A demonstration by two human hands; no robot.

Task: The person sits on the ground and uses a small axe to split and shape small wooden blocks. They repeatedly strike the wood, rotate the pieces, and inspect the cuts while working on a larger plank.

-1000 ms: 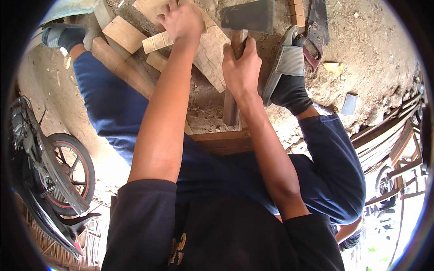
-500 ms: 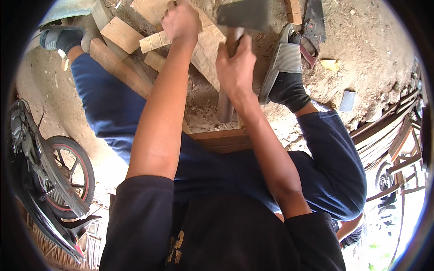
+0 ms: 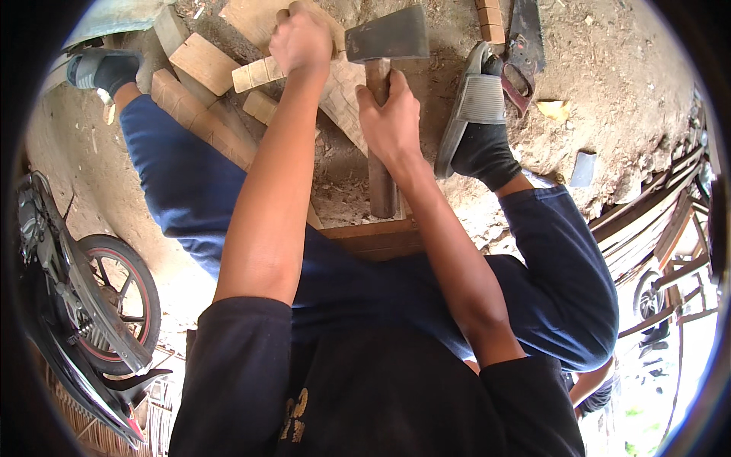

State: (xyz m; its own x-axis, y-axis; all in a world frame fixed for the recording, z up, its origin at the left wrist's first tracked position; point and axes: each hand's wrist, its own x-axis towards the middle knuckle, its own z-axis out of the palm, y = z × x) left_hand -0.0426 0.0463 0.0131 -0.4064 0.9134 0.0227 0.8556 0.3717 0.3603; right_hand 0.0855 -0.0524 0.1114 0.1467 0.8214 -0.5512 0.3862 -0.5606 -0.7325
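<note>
My right hand (image 3: pixel 391 118) is wrapped around the wooden handle of a hatchet (image 3: pixel 387 36). The dark hatchet head is raised level, its narrower end toward my left hand and its broad end to the right. My left hand (image 3: pixel 301 42) is closed over a light wood strip (image 3: pixel 257 75) with cut lines across it; the strip shows on both sides of the fist. What the curled fingers cover is hidden. Under that hand lies a wide wooden board (image 3: pixel 346 99). Beside it are a small wood block (image 3: pixel 260 107) and a thicker block (image 3: pixel 204 62).
A notched beam (image 3: pixel 199 114) lies by my left leg. Past my sandalled right foot (image 3: pixel 478 99) are a handsaw (image 3: pixel 525 38) and another notched piece (image 3: pixel 491 23). A motorcycle (image 3: pixel 114 297) stands at left, stacked timber (image 3: pixel 647 198) at right. Part of another person (image 3: pixel 590 388) shows behind.
The hatchet head has moved left toward my left hand, and its handle has come more upright in the picture. My left hand and the wood strip have shifted slightly left.
</note>
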